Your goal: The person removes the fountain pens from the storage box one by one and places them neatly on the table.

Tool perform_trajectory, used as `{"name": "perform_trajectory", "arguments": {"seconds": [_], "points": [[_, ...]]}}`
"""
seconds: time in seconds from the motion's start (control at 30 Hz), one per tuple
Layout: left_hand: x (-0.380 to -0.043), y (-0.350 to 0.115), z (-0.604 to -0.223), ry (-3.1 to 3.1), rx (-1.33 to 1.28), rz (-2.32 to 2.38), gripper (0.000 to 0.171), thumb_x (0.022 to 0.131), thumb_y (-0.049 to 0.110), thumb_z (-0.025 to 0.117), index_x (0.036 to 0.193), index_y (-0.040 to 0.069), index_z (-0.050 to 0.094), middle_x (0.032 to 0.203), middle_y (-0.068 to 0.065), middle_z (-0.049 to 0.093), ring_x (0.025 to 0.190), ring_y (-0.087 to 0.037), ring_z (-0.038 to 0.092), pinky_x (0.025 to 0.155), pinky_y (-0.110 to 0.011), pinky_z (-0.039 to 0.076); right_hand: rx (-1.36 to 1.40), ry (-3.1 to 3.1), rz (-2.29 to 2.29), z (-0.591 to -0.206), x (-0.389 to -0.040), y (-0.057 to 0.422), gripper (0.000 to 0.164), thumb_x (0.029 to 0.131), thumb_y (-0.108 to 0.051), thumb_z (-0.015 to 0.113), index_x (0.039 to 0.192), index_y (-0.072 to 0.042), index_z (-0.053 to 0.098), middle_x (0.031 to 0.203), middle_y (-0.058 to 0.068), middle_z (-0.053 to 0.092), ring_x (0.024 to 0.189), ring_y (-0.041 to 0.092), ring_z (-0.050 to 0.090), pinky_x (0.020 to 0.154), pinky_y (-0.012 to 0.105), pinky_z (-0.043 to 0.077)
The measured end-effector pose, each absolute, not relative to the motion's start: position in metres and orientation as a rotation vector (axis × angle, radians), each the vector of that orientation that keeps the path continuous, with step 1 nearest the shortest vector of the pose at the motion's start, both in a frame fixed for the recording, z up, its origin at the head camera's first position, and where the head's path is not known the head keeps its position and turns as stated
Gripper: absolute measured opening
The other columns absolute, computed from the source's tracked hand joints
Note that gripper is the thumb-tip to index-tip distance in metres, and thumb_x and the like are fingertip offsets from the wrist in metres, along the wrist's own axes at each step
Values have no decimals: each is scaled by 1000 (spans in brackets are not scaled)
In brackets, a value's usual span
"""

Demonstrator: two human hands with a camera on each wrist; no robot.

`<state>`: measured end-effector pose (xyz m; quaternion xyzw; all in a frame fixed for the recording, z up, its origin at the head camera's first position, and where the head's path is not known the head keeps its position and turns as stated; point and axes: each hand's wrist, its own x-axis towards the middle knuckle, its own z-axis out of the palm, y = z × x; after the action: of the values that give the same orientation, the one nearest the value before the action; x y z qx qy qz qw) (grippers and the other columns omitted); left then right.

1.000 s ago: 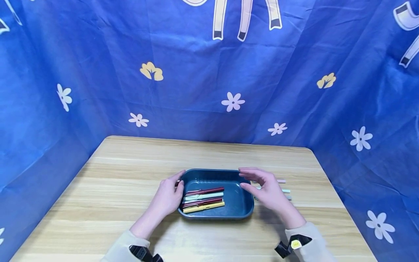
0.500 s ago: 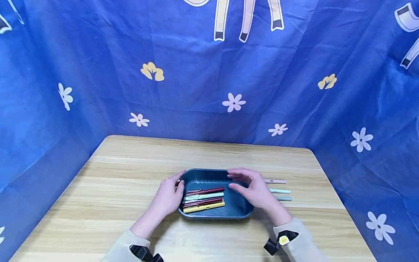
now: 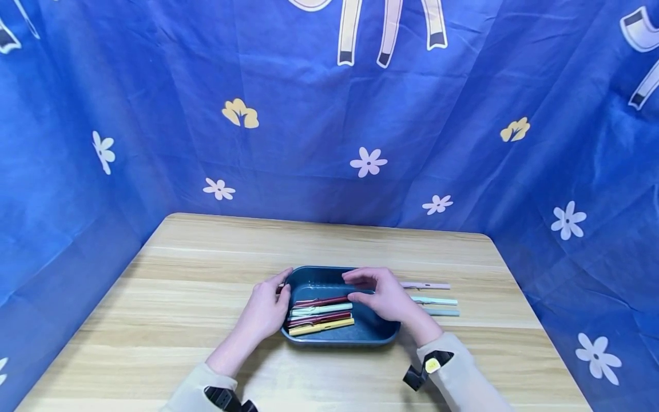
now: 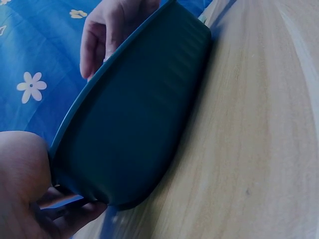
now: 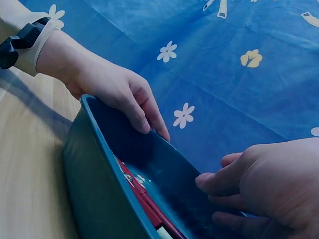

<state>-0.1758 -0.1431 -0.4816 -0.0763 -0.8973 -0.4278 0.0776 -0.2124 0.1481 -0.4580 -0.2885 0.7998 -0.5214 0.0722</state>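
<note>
A dark blue-green oblong box (image 3: 340, 342) stands on the table. Dark red, pale mint and yellow pens lie side by side in its left half; the yellow pen (image 3: 329, 326) is nearest the front. My left hand (image 3: 265, 309) holds the box's left end, thumb over the rim and other fingers on the outer wall. Over the box's right half is my right hand (image 3: 383, 294), fingers loosely bent and apart, nothing seen between them. Its thumb tip appears close to the end of the upper dark red pen (image 3: 324, 301); touching or not, I cannot tell.
Right of the box lie a lilac pen (image 3: 435, 286), a mint pen (image 3: 440, 301) and a grey-blue pen (image 3: 444, 312), partly hidden by the right hand and wrist. A blue patterned curtain (image 3: 309, 143) surrounds the wooden table (image 3: 206, 257) at the back and sides.
My right hand has moved left from the box's right end to over its middle right, showing more of the pens outside. The left hand and box have stayed put.
</note>
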Motion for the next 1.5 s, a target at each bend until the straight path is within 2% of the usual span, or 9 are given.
{"name": "perform_trajectory", "arguments": {"seconds": [0.13,0.4,0.77,1.0,1.27,1.5], "points": [[-175,-143,-482,-2682,-223,-1291,45,106,8,57,149,-4,57,143,-27,61,129,-38,62,111,-55,48,-913,2396,-1501,-460,-218,143,33,93,4,78,126,5,73,129,21,71,118,40,68,103,45,56],[-174,-142,-483,-2684,-217,-1280,45,106,9,57,150,-2,57,143,-27,61,129,-38,63,110,-56,48,-901,2453,-1312,-465,-225,134,32,95,-1,78,126,0,75,127,12,74,116,29,70,102,43,56],[-173,-141,-485,-2681,-217,-1281,45,106,9,57,149,-3,57,142,-28,61,124,-39,65,108,-56,50,-884,2465,-1168,-469,-229,124,29,94,-2,79,123,-1,76,119,9,76,112,25,71,100,44,57],[-174,-141,-486,-2681,-219,-1267,45,106,9,57,149,-3,57,141,-28,62,125,-39,65,109,-56,49,-941,2539,-1057,-473,-230,121,23,96,1,75,118,-2,77,112,5,78,106,17,72,96,38,58],[-175,-141,-485,-2686,-225,-1269,45,106,8,56,149,-4,56,143,-28,61,129,-39,62,110,-56,48,-1007,2630,-904,-473,-228,117,20,95,1,76,115,-4,78,106,4,78,101,14,71,94,35,57],[-175,-142,-484,-2683,-230,-1267,45,106,8,56,149,-4,56,143,-27,60,132,-39,60,111,-56,46,-1017,2672,-790,-474,-226,114,18,99,-2,72,113,-9,80,103,-4,77,98,6,67,93,30,56]]}}
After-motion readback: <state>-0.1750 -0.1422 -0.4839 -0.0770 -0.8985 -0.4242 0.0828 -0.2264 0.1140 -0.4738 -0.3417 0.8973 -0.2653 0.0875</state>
